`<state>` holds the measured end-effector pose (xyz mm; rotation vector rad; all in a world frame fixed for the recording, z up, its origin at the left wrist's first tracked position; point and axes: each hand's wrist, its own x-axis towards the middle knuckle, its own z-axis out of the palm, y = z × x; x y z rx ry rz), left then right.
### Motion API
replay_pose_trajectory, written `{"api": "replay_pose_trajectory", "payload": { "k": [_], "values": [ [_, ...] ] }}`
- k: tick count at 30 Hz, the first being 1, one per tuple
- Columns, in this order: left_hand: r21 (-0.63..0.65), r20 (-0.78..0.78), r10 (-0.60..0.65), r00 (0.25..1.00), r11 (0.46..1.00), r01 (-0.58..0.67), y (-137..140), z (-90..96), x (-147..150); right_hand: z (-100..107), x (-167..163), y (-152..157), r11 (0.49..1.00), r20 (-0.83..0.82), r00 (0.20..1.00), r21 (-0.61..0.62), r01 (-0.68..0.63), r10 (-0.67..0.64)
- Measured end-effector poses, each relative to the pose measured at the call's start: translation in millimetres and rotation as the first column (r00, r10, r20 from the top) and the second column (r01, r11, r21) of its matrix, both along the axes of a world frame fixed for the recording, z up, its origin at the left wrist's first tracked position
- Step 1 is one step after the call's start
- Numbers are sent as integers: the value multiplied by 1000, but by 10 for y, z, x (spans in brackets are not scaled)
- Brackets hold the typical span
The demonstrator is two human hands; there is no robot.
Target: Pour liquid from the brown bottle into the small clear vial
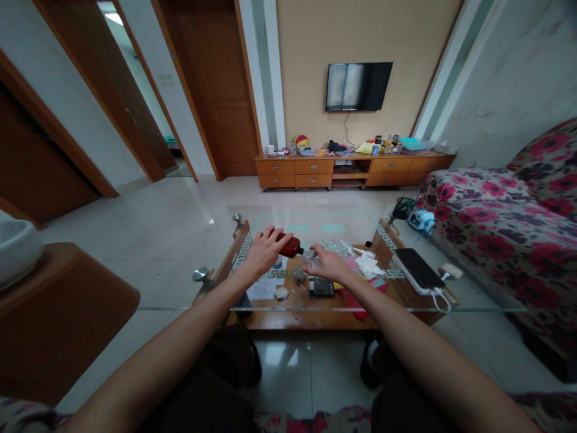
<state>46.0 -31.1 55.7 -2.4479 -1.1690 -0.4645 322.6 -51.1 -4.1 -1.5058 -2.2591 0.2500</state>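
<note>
My left hand (pixel 264 249) grips a small dark red-brown bottle (pixel 290 245), tipped on its side with the neck pointing right, above a glass-topped coffee table (pixel 419 307). My right hand (pixel 327 264) pinches a small clear plastic bag (pixel 312 258) just under the bottle's mouth. A crumpled clear wrapper (pixel 337 246) lies behind the right hand. On the wooden shelf under the glass sit a black calculator (pixel 321 287) and white tissue (pixel 366 263).
A phone on a white power bank (pixel 418 270) lies on the glass at the right. A floral sofa (pixel 505 222) fills the right side, a brown stool (pixel 58 313) stands at left. A TV cabinet (pixel 351 168) and wall television (pixel 358 86) are across the tiled floor.
</note>
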Motion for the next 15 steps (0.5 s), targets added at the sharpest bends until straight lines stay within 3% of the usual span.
{"api": "replay_pose_trajectory", "payload": {
  "k": [15],
  "values": [
    [16, -20, 4, 1000, 1000, -4, -2, 13, 6, -39, 1, 27, 1000, -6, 1000, -11, 11, -11]
  ]
}}
